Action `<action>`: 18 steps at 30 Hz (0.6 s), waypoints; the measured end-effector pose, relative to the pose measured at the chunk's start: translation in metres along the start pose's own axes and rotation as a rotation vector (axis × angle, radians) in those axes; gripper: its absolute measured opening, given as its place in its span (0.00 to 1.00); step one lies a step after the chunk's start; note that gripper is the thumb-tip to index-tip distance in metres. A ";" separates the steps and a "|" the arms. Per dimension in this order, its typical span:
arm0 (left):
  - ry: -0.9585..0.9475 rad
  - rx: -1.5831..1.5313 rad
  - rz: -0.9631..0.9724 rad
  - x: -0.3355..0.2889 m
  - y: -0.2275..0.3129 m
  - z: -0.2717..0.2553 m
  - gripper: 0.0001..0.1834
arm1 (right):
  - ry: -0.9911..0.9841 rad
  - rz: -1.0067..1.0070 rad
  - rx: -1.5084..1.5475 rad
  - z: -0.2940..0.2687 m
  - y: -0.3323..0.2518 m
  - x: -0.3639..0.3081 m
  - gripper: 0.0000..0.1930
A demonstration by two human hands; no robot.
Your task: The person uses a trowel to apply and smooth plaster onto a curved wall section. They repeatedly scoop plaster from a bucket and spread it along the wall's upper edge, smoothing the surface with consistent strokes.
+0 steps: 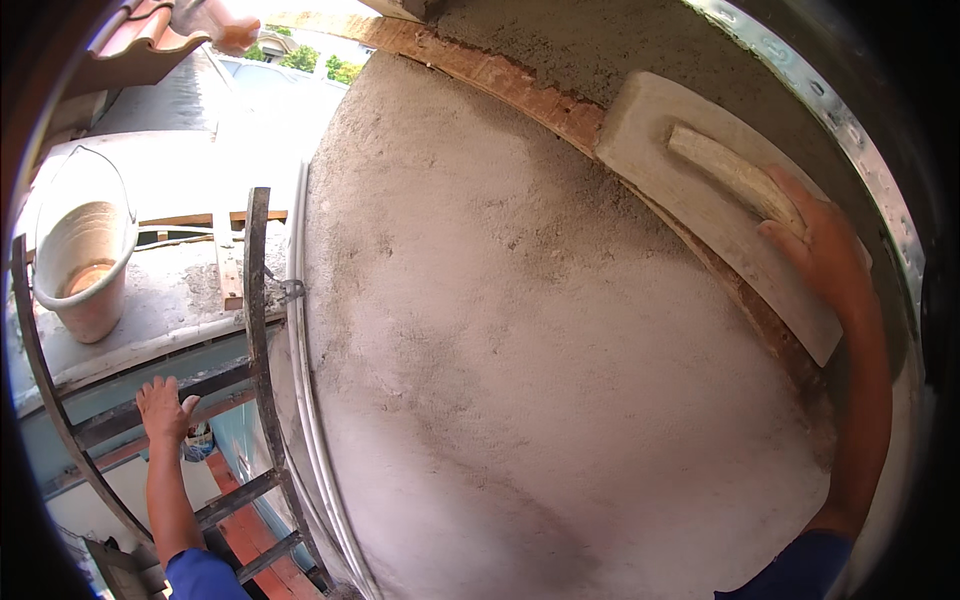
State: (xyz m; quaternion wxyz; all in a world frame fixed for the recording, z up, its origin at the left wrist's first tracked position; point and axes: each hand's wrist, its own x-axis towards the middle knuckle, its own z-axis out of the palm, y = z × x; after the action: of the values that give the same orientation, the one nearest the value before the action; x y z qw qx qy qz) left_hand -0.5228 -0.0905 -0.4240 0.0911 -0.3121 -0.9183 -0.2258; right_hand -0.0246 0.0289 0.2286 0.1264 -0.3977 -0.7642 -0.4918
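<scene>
My right hand [825,250] is wrapped round the handle of a large plastering float [660,115], a long pale board with a wooden grip. The float lies against the wall at the upper right, over wet grey mortar [540,45] and across a thin wooden batten [490,75]. Its underside is hidden. At the lower left, my left hand [165,410] rests on a rung of a dark ladder [258,300], fingers stretched over it and thumb apart.
Rough dry plaster [540,330] fills the middle. White pipes [305,400] run down its left edge. A bucket [85,270] with a wire handle stands on a ledge beyond the ladder. Roof tiles [150,35] jut in at the upper left. A shiny metal strip [840,120] borders the mortar.
</scene>
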 end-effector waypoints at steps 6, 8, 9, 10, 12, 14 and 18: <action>-0.007 0.018 -0.011 0.001 0.007 -0.006 0.26 | 0.006 -0.086 -0.010 0.015 -0.087 0.104 0.35; -0.036 0.037 -0.016 0.002 0.007 -0.004 0.27 | -0.027 -0.039 0.002 0.009 -0.100 0.117 0.35; -0.069 0.052 -0.022 0.004 0.007 -0.006 0.27 | -0.010 -0.073 -0.021 0.010 -0.099 0.116 0.35; -0.098 0.065 -0.029 0.005 0.006 -0.008 0.27 | 0.013 -0.106 -0.046 0.013 -0.092 0.113 0.35; -0.061 0.031 -0.023 0.002 0.007 -0.007 0.25 | 0.071 -0.198 -0.094 0.021 -0.062 0.092 0.34; -0.038 0.025 -0.012 0.002 0.006 -0.001 0.25 | 0.007 -0.187 -0.158 0.019 -0.040 0.048 0.34; -0.017 0.027 -0.022 0.000 -0.001 -0.004 0.24 | -0.146 -0.068 -0.201 0.012 -0.039 0.027 0.35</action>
State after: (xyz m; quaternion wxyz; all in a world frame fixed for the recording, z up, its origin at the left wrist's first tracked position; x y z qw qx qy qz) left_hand -0.5238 -0.0930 -0.4205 0.0849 -0.3025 -0.9254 -0.2118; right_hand -0.0681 0.0440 0.2135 0.0135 -0.4170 -0.7313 -0.5396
